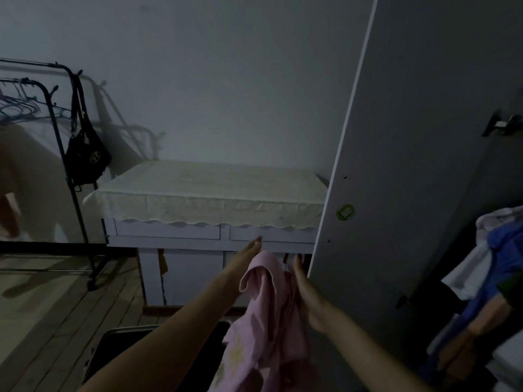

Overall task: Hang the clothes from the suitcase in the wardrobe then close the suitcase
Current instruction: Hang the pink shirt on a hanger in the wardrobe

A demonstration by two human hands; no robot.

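A black clothes rack (74,154) with a black bag (86,154) stands at the left, beside a cloth-covered table (209,188). The left hand (243,258), fingers straight, presses the pink garment (266,315) from its left side. The right hand (304,290) holds the garment's right side; its finger grip is hidden. The garment hangs between both hands, above the open suitcase (119,343), just left of the wardrobe door (396,165).
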